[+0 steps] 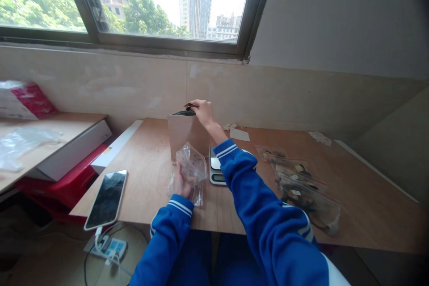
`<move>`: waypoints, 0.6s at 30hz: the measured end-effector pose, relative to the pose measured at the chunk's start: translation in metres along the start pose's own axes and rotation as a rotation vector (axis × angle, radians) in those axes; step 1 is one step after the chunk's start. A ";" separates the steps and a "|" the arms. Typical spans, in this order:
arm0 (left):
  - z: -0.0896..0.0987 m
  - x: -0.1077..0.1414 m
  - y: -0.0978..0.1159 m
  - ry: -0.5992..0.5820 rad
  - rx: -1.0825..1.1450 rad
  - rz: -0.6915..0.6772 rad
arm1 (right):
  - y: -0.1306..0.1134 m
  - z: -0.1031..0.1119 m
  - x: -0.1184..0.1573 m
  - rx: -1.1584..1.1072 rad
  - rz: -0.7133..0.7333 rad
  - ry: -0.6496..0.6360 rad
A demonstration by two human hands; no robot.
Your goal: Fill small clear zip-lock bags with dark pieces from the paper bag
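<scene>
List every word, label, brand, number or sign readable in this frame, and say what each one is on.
No text is legible enough to quote.
Digital scale display: too small to read.
White labels on the plastic bags: too small and blurred to read.
Red-and-white package: any printing is too blurred to read.

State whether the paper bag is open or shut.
Open: the paper bag gapes at the top, dark inside, with the right hand at its mouth.
</scene>
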State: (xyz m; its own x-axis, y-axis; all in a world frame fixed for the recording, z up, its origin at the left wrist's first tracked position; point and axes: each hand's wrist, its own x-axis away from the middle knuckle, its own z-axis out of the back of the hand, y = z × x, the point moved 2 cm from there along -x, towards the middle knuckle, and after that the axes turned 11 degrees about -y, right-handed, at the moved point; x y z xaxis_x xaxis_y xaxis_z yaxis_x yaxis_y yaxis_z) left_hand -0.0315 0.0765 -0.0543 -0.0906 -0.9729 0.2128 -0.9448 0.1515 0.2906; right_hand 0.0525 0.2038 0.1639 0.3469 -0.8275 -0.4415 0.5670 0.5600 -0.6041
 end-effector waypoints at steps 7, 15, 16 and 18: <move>-0.004 0.002 0.001 0.013 -0.039 0.019 | 0.005 0.001 0.007 0.206 -0.064 -0.234; -0.005 0.003 0.000 0.004 0.000 0.018 | -0.008 0.015 -0.007 0.220 0.008 -0.222; -0.004 0.002 0.000 0.013 -0.002 0.011 | -0.009 0.012 -0.013 0.203 0.038 -0.149; -0.003 0.002 0.000 0.034 -0.009 0.001 | -0.009 0.003 -0.026 0.185 0.086 -0.014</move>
State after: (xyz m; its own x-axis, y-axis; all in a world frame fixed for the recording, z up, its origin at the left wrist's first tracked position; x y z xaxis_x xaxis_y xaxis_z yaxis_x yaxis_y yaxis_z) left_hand -0.0303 0.0755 -0.0511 -0.0804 -0.9663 0.2447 -0.9419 0.1540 0.2987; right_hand 0.0408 0.2197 0.1833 0.4093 -0.7784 -0.4760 0.6619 0.6124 -0.4324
